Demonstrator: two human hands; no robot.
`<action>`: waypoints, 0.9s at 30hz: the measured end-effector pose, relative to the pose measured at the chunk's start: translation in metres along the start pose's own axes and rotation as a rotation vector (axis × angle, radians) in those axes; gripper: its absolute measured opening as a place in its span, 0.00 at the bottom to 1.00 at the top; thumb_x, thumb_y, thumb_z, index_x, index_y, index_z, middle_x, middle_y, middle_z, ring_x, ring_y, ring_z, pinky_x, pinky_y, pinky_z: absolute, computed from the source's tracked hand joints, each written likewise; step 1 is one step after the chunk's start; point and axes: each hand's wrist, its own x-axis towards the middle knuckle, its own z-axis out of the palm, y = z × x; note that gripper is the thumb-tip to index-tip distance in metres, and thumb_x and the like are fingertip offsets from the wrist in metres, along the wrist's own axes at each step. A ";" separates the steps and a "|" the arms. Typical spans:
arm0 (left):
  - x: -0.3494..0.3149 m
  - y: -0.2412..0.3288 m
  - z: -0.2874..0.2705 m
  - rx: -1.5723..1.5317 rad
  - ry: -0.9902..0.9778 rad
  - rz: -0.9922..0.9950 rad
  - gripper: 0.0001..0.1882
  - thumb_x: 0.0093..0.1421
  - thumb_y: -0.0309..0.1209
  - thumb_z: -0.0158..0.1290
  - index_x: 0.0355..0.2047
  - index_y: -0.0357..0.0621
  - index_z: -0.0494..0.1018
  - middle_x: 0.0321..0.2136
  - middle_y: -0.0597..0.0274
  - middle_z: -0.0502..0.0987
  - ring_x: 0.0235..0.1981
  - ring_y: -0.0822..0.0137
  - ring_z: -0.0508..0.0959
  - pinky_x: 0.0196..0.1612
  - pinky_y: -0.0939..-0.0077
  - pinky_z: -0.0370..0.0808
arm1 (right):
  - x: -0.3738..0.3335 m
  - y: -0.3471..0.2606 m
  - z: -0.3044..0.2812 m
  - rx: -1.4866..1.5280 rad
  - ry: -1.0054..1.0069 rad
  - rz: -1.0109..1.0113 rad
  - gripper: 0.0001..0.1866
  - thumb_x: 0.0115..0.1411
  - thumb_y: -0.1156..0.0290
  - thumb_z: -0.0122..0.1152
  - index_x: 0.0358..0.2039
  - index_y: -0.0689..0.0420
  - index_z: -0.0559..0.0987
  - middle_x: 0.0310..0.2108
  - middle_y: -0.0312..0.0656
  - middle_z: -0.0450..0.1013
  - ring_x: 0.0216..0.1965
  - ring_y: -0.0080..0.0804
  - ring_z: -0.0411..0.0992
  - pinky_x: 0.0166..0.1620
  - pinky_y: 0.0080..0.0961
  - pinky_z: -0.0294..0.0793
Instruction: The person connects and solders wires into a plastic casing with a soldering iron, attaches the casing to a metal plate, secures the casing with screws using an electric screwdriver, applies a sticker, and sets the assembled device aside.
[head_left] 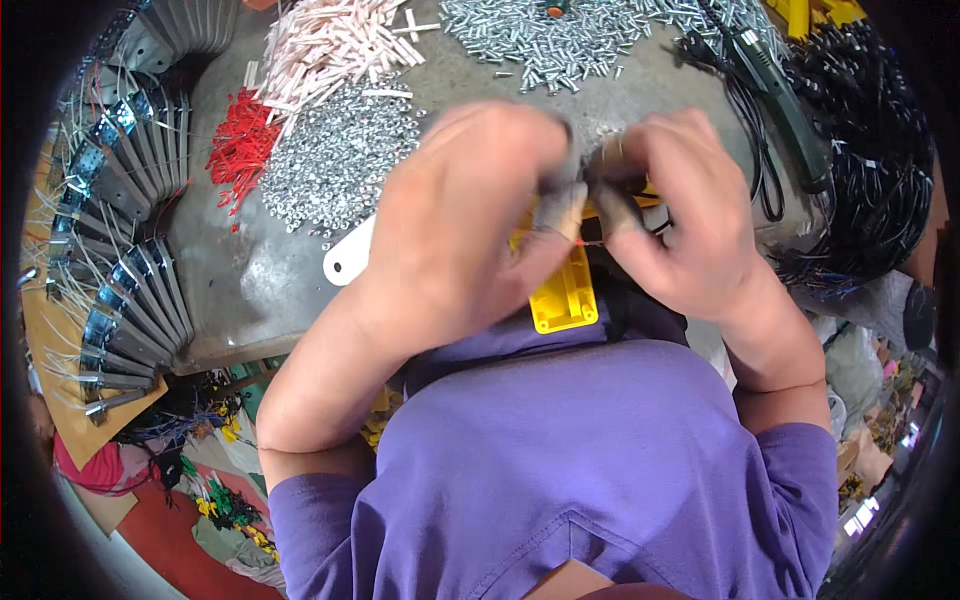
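Note:
My left hand and my right hand meet over the near edge of the table, fingers pinched together and smeared by motion. Between the fingertips runs a thin red wire; whatever else they grip is hidden or too blurred to name. Directly beneath lies an open yellow plastic housing, its lower end showing near my lap and the rest covered by my hands. A white flat strip with a round hole pokes out beside my left wrist.
Beyond my hands are piles of silver screws, small nuts, red sleeves and white sticks. Grey metal parts with wires line the left. A dark green soldering-iron-like tool and bundled black cables occupy the right.

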 end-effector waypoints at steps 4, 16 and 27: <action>0.012 0.014 0.004 -0.496 -0.095 -0.514 0.21 0.52 0.17 0.53 0.44 0.40 0.60 0.34 0.66 0.69 0.35 0.77 0.70 0.39 0.82 0.70 | -0.009 0.011 0.002 -0.291 0.075 -0.374 0.11 0.43 0.69 0.66 0.27 0.54 0.74 0.24 0.32 0.69 0.27 0.31 0.70 0.36 0.29 0.63; 0.006 0.008 0.000 -0.315 0.070 -0.536 0.18 0.51 0.20 0.55 0.42 0.39 0.63 0.27 0.58 0.74 0.26 0.68 0.77 0.27 0.78 0.74 | -0.067 0.023 -0.035 0.318 -0.306 0.640 0.36 0.49 0.75 0.63 0.58 0.60 0.59 0.36 0.48 0.71 0.39 0.38 0.72 0.43 0.34 0.71; 0.003 -0.019 -0.030 0.185 0.152 -0.468 0.20 0.56 0.32 0.58 0.45 0.39 0.64 0.35 0.48 0.75 0.41 0.51 0.76 0.42 0.63 0.72 | -0.036 0.054 -0.054 0.294 -0.357 0.505 0.28 0.50 0.81 0.58 0.55 0.61 0.67 0.42 0.47 0.71 0.45 0.34 0.71 0.48 0.28 0.69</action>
